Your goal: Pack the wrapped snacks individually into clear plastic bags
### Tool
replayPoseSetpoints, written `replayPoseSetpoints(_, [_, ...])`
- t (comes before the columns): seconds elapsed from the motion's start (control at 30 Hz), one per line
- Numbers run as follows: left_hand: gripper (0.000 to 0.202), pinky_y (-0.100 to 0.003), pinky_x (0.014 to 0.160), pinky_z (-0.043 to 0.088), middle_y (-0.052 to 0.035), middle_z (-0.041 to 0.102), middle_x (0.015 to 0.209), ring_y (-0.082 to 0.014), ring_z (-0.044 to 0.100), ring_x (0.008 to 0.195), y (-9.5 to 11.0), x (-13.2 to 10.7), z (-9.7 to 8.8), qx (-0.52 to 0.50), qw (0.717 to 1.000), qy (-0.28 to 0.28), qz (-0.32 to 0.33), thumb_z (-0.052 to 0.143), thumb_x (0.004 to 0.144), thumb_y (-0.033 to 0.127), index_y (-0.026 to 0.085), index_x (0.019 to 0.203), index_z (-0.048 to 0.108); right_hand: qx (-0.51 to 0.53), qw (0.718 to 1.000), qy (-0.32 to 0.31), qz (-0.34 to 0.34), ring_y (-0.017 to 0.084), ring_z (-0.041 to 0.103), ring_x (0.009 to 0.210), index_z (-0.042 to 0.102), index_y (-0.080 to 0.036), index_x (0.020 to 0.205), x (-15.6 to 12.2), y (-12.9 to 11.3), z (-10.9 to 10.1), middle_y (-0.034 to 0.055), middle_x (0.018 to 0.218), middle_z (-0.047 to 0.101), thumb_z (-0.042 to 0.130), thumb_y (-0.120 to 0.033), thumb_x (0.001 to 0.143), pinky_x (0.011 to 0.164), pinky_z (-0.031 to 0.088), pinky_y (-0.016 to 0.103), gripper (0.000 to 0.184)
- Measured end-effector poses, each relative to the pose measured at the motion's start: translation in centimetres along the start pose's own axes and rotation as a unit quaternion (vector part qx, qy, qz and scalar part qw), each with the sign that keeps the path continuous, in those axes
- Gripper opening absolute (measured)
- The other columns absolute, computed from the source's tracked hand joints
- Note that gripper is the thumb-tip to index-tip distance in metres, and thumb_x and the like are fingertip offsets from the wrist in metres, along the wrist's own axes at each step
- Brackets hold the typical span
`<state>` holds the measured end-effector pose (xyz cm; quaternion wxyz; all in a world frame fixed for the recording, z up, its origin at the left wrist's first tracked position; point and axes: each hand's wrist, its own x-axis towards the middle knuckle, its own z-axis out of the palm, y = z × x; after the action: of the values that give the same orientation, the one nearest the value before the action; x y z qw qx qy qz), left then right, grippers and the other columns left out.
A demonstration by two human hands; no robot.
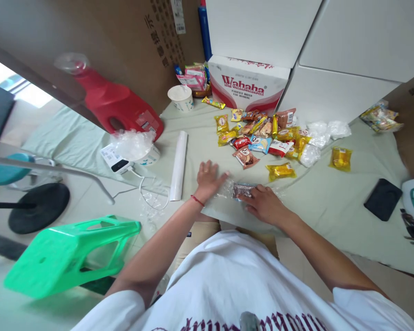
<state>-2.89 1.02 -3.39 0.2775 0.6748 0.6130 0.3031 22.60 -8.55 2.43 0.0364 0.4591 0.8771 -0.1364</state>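
Note:
A clear plastic bag (pixel 227 189) lies on the pale green cloth (pixel 331 197) near its front edge, with a dark wrapped snack (pixel 243 189) inside it. My left hand (pixel 209 179) lies flat with fingers spread, pressing the bag's left end. My right hand (pixel 264 204) rests on the bag's right side, fingertips pinched on the dark snack through the plastic. Just beyond lies a heap of wrapped snacks (pixel 262 135) in yellow, red and brown packets.
A white roll (pixel 178 164) lies left of my hands. A Wahaha carton (pixel 248 85), white boxes, a paper cup (pixel 181 98) and a red jug (pixel 119 108) stand at the back. A green stool (pixel 72 253) lies tipped on the floor. A black pouch (pixel 382 199) sits right.

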Motion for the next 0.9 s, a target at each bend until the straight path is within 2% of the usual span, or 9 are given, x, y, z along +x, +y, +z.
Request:
replayPoseSetpoints(0.1, [0.032,-0.062,0.120,0.031,-0.0140,0.066,0.141,-0.0427,0.041,0.147,1.3,-1.4,-0.4,0.029,0.995,-0.094,0.030,0.085,0.073,0.047,0.020,0.085,0.071,0.071,0.997,0.000,-0.011,0.028,0.050,0.102,0.055,-0.030,0.155,-0.2,0.8,0.0,0.0140,0.113,0.064,0.062,-0.044,0.102,0.089,0.042,0.039,0.056])
replayPoseSetpoints(0.2, [0.024,-0.040,0.093,0.053,-0.0072,0.076,0.098,-0.0271,0.069,0.103,2.1,-3.0,-2.6,-0.001,0.981,-0.192,0.000,0.073,0.079,0.042,0.021,0.075,0.062,0.139,0.990,0.011,-0.029,0.026,0.051,0.101,0.056,-0.026,0.155,-0.5,1.7,0.3,0.0133,0.109,0.064,0.059,-0.046,0.103,0.092,0.043,0.039,0.055])
replayPoseSetpoints(0.27, [0.029,-0.029,0.067,0.049,0.0005,0.066,0.067,-0.0177,0.063,0.068,2.8,-3.7,-3.8,-0.055,0.973,-0.214,-0.064,0.068,0.082,0.045,0.022,0.070,0.054,0.155,0.987,0.023,-0.035,0.026,0.051,0.100,0.058,-0.026,0.152,-0.4,1.8,0.6,0.0131,0.108,0.064,0.057,-0.044,0.105,0.093,0.043,0.040,0.051])
replayPoseSetpoints(0.37, [0.034,-0.024,0.054,0.039,0.0049,0.057,0.057,-0.0133,0.053,0.054,5.0,-4.4,-3.6,-0.137,0.966,-0.182,-0.122,0.067,0.082,0.049,0.022,0.070,0.051,0.154,0.986,0.040,-0.044,0.026,0.052,0.099,0.060,-0.023,0.150,0.2,1.4,1.0,0.0140,0.108,0.065,0.056,-0.038,0.105,0.094,0.043,0.042,0.048])
replayPoseSetpoints(0.5, [0.030,-0.027,0.064,0.048,0.0001,0.065,0.065,-0.0172,0.063,0.065,8.2,-4.6,0.0,-0.146,0.964,-0.207,-0.075,0.049,0.096,0.042,0.021,0.079,0.063,0.140,0.987,0.065,-0.038,0.028,0.051,0.099,0.069,-0.018,0.139,0.7,0.5,1.4,0.0167,0.111,0.065,0.061,-0.034,0.101,0.093,0.044,0.044,0.042])
replayPoseSetpoints(0.63, [0.029,-0.032,0.084,0.051,-0.0068,0.075,0.095,-0.0225,0.071,0.096,9.6,-4.9,3.0,0.025,0.979,-0.203,-0.023,0.045,0.099,0.023,0.022,0.098,0.073,0.248,0.959,0.128,-0.042,0.026,0.055,0.096,0.077,-0.020,0.117,-0.3,0.8,2.1,0.0115,0.100,0.068,0.052,-0.032,0.104,0.092,0.047,0.042,0.031])
replayPoseSetpoints(0.77, [0.026,-0.032,0.082,0.051,-0.0071,0.071,0.115,-0.0239,0.070,0.103,9.2,-5.5,3.8,0.174,0.971,-0.165,0.003,0.052,0.101,0.031,0.029,0.116,0.073,0.252,0.903,0.289,0.192,0.026,0.057,0.098,0.072,-0.020,0.121,-2.1,1.7,3.8,0.0111,0.103,0.067,0.050,-0.039,0.105,0.093,0.048,0.042,0.033])
replayPoseSetpoints(0.83, [0.035,-0.036,0.087,0.052,-0.0101,0.065,0.124,-0.0276,0.066,0.111,8.7,-5.5,3.9,0.186,0.977,-0.104,-0.010,0.065,0.096,0.041,0.028,0.128,0.068,0.171,0.889,0.301,0.299,0.031,0.053,0.108,0.066,-0.016,0.134,-2.6,1.6,4.8,0.0160,0.115,0.063,0.064,-0.043,0.096,0.097,0.046,0.046,0.046])
replayPoseSetpoints(0.9, [0.057,-0.044,0.097,0.051,-0.0151,0.060,0.131,-0.0349,0.059,0.123,8.1,-5.4,4.1,0.189,0.980,-0.054,-0.032,0.078,0.085,0.048,0.023,0.133,0.063,0.121,0.895,0.263,0.340,0.035,0.048,0.116,0.064,-0.015,0.136,-2.9,1.1,5.4,0.0194,0.128,0.058,0.071,-0.041,0.090,0.098,0.045,0.049,0.053])
